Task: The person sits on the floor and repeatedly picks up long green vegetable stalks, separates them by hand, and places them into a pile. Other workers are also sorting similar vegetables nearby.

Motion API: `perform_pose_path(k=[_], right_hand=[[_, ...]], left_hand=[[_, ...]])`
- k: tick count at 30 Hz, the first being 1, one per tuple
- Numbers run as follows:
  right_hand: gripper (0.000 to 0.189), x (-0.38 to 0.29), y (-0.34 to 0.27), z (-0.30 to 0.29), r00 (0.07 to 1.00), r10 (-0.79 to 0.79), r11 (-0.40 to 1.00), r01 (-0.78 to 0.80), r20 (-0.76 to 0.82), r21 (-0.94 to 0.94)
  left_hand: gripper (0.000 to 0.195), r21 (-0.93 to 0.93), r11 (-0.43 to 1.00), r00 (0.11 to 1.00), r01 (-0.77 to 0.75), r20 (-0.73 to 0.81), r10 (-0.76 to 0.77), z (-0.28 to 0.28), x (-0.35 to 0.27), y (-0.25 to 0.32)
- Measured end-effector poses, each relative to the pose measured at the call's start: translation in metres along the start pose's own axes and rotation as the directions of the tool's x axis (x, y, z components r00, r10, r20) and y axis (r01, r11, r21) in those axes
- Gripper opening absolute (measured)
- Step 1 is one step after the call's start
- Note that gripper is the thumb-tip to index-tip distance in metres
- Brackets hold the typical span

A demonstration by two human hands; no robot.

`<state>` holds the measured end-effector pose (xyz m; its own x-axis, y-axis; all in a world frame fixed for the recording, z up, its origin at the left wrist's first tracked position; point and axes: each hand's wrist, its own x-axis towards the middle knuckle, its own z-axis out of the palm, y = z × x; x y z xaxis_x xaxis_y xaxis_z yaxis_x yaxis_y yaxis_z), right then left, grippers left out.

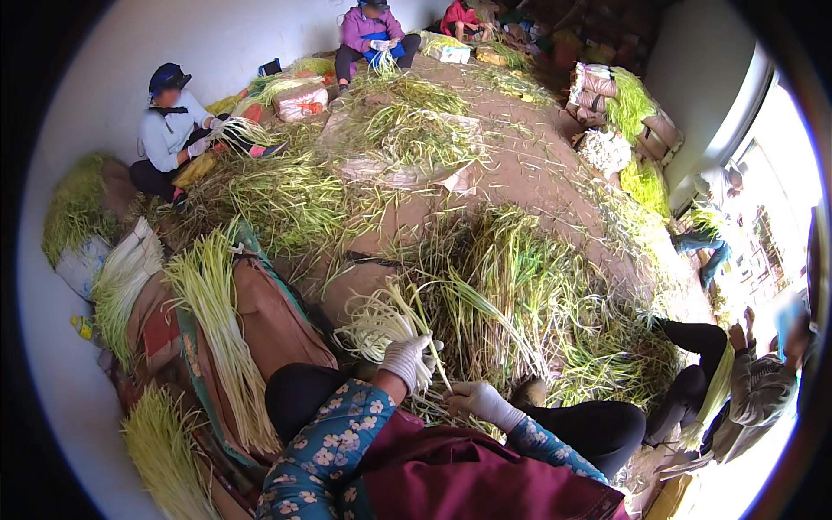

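White work gloves cover both of my hands. My left hand (404,365) grips a bunch of pale leafy stalks (377,328), which look like blanched garlic shoots or chives; their tops curl forward over the floor. One longer stalk (440,365) slants down from beside that bunch. Its lower, whitish end is pinched in the fingers of my right hand (480,402), which is lower and to the right of my left. Just beyond both hands lies a large heap of green and dried leaves (520,292). My lap and a maroon apron (468,474) are below.
On my left, a long bundle of stalks (224,351) lies over a brown sack (273,312), with further bundles (133,286) beside it. Co-workers sit at the left wall (170,140), at the back (374,39) and close on my right (760,396). Filled sacks (598,91) are stacked far right.
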<state>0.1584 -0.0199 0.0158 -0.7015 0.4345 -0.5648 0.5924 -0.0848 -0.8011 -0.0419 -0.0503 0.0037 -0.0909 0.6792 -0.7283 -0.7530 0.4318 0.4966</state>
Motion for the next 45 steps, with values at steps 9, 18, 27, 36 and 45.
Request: perform_pose_path(k=[9, 18, 27, 36, 45], right_hand=[[0.077, 0.021, -0.011, -0.025, 0.978, -0.205, 0.882, 0.167, 0.041, 0.440], [0.069, 0.039, -0.044, -0.030, 0.958, -0.228, 0.596, 0.278, -0.173, 0.753], [0.020, 0.038, -0.041, -0.022, 0.915, -0.220, 0.395, 0.401, -0.339, 0.827], [0.016, 0.040, 0.047, -0.003, 0.880, -0.470, 0.779, 0.380, -0.062, -0.499], [0.041, 0.051, 0.156, -0.015, 0.879, 0.450, 0.404, -0.042, 0.159, -0.914]], left_hand=[[0.018, 0.124, 0.982, 0.986, -0.141, 0.108, 0.128, 0.017, -0.018, -0.007], [0.017, 0.099, 0.943, 0.896, -0.317, 0.358, 0.263, 0.010, -0.012, -0.012], [0.016, -0.015, 0.976, 0.976, -0.216, 0.002, 0.216, 0.015, -0.014, 0.005], [0.014, -0.270, 0.880, 0.906, -0.390, 0.058, 0.419, -0.022, -0.024, 0.069], [0.017, -0.047, 0.891, 0.893, -0.451, -0.006, 0.451, -0.015, -0.042, 0.074]])
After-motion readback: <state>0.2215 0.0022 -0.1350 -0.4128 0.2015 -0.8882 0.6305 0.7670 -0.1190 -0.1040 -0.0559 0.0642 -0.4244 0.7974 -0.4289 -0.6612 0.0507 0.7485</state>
